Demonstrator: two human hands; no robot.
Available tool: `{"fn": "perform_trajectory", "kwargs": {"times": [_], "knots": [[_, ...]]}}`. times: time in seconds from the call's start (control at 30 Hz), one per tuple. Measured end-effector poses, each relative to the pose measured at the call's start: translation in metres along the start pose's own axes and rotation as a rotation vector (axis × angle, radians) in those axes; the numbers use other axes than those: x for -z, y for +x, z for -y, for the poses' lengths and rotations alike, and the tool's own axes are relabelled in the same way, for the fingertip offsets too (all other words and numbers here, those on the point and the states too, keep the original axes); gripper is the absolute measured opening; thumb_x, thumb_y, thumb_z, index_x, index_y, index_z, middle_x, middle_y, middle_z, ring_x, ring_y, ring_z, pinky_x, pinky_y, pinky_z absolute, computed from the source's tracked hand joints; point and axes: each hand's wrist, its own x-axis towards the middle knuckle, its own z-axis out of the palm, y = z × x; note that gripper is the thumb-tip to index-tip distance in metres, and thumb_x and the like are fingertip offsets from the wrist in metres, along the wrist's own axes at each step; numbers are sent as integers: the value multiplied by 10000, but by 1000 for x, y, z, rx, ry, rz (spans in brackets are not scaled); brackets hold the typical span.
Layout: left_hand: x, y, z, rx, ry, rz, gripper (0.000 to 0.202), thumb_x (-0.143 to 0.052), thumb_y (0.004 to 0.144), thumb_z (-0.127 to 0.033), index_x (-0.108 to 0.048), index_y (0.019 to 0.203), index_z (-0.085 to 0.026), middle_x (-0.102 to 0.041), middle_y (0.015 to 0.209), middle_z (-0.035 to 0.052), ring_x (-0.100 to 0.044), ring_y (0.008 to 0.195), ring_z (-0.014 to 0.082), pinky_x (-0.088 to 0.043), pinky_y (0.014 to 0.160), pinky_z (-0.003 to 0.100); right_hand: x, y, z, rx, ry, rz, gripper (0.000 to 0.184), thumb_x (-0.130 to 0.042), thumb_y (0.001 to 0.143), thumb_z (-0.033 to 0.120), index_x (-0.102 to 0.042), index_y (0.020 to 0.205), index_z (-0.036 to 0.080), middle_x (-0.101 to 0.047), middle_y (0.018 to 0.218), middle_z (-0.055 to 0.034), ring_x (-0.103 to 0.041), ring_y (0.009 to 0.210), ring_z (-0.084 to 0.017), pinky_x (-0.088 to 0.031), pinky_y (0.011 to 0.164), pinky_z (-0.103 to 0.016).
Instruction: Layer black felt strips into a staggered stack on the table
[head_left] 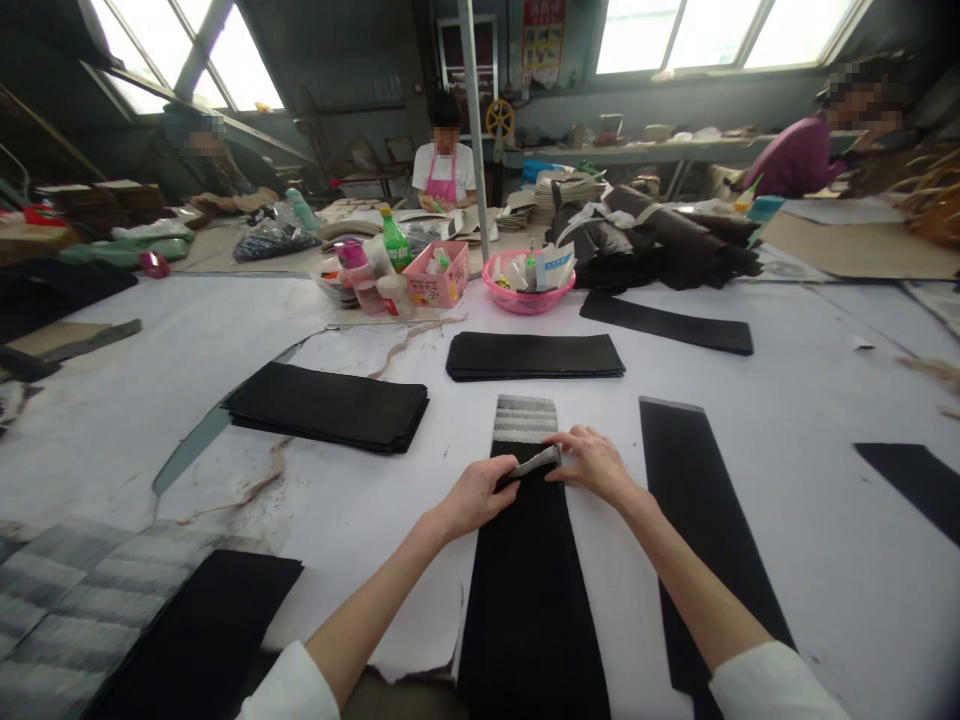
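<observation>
A long black fabric strip [529, 580] lies lengthwise on the white table [810, 420] in front of me. Its far end is grey-striped [525, 418]. My left hand [474, 496] pinches the left side of a fold in the strip, fingers closed on the cloth. My right hand [592, 462] presses down on the folded grey edge [534, 462] from the right, fingers bent over it. The fold sits between both hands.
More black strips [694, 500] lie to the right, and stacks of black pieces [330, 405] [534, 356] lie beyond. A pink basin [526, 282], a pink box [437, 277] and bottles [395, 240] stand mid-table. Three other people work at the far side.
</observation>
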Motion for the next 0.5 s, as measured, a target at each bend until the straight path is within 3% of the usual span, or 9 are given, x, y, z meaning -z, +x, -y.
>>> {"fn": "perform_trajectory", "kwargs": {"times": [0.17, 0.3, 0.4, 0.5], "knots": [[8, -28, -12, 71, -483, 26, 110, -502, 855, -211, -502, 747, -189, -487, 689, -23, -448, 637, 123, -360, 580, 234, 9, 3, -7, 26, 65, 83, 585, -828, 612, 476, -636, 1157, 386, -609, 922, -2, -554, 905, -216, -400, 788, -324], [14, -45, -11, 183, -925, 28, 123, -601, 826, -281, -566, 899, -188, -572, 792, 14, -531, 719, 152, -437, 656, 255, 11, 3, -10, 20, 142, 97, 514, -804, 660, 426, -650, 1150, 398, -615, 923, 0, -559, 904, -207, -403, 803, -320], [0, -44, -8, 231, -953, 12, 245, -604, 817, -284, -595, 1033, -169, -626, 899, 46, -587, 864, 197, -484, 783, 309, 6, 3, -10, -22, 232, 52, 324, -709, 766, 431, -693, 1086, 383, -618, 881, -4, -565, 887, -202, -412, 803, -325], [-21, -39, -1, 335, -838, -23, 293, -596, 801, -299, -601, 1056, -155, -628, 820, 34, -602, 739, 183, -506, 653, 291, -5, 4, -11, -92, 358, -22, 214, -597, 843, 398, -736, 990, 332, -623, 831, -12, -579, 851, -197, -431, 796, -336]]}}
